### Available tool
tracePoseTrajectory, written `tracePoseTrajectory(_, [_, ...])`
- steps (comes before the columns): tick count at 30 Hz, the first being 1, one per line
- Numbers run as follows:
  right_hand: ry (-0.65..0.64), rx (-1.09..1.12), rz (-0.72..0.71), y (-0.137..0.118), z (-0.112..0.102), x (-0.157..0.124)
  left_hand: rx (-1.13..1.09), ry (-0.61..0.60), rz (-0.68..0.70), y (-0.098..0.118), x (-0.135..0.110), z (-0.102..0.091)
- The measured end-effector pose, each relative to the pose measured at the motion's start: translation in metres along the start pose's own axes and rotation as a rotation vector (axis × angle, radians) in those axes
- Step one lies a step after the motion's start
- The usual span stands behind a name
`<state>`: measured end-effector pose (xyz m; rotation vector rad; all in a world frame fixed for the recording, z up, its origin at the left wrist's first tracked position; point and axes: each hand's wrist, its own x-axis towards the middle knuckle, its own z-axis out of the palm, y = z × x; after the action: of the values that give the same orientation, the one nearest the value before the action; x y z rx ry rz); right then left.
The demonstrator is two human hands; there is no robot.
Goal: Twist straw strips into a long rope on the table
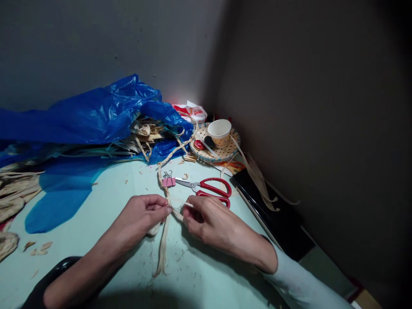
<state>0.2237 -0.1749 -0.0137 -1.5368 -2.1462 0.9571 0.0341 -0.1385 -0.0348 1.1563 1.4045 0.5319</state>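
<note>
While one pale strip hangs down nearest the person on the light green table, the left hand pinches the low end of a braid between its thumb and fingers. The right hand, just beside it, has its fingers bent and pinches a thin strand. Another piece runs from the braid toward those fingers. Past the hands, a pink clip sits against the braid; I can't tell if it bites it. Scissors with red handles lie right by the clip, partly behind the right hand. Farther back, the braid bends up to the right, toward a round woven tray. On the tray are a paper cup and a small red tin. To the left, a big blue bag lies over dry, tan strips. Behind it all is a gray wall.
</note>
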Motion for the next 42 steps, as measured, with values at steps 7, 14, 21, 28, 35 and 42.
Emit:
tracePoseTrajectory(7, [0.128,0.182,0.075,-0.011,-0.017,-0.002,-0.075,-0.016,-0.014,0.011,-0.01,0.003])
tracePoseTrajectory(14, [0.127,0.188,-0.032,-0.028,-0.011,-0.006,-0.133,-0.012,-0.026,0.01,-0.012,0.005])
tracePoseTrajectory(21, [0.156,0.113,0.111,-0.028,0.018,-0.008,-0.173,-0.031,-0.072,0.009,-0.014,0.003])
tracePoseTrajectory(28, [0.065,0.285,0.136,-0.02,0.029,0.0,-0.214,-0.115,0.026,0.002,-0.014,-0.003])
tracePoseTrajectory(35, [-0.031,0.387,0.135,-0.022,0.023,0.003,-0.192,-0.123,0.013,0.003,-0.016,-0.003])
tracePoseTrajectory(42, [-0.048,0.273,0.072,-0.025,0.022,0.004,-0.131,-0.07,0.013,0.003,-0.014,0.0])
